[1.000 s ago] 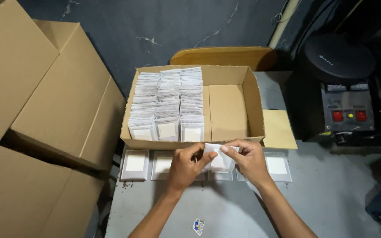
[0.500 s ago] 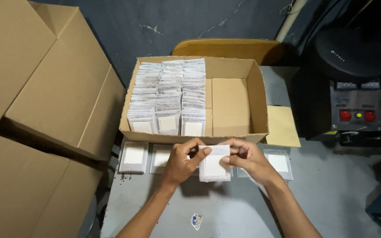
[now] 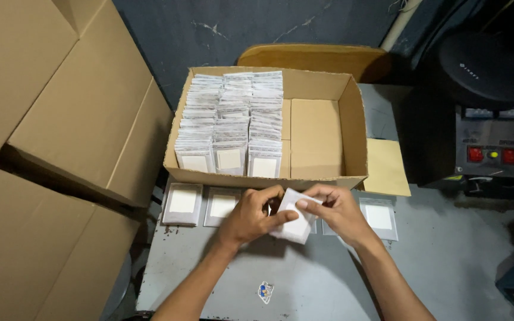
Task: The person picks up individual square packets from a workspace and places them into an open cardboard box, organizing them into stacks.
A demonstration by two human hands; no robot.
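Large brown cartons (image 3: 49,148) are being stacked up along the left, crowding the grey table (image 3: 447,273) on that side. An open cardboard box (image 3: 322,128) is being kept at the table's far edge; its left half is being filled by three tight rows of flat white packets (image 3: 233,119), while its right half is being left bare. A black machine with red buttons (image 3: 492,142) is being kept at the right, near the box. Square packets with white centres (image 3: 182,202) are being laid flat in a row just in front of the box, leaving open grey surface nearer the person. A small white packet (image 3: 297,221) is being pinched above the table by both hands: the left hand (image 3: 254,217) is closed on its left edge, the right hand (image 3: 334,214) on its upper right. A small colourful sticker (image 3: 265,292) is being shown on the near table.
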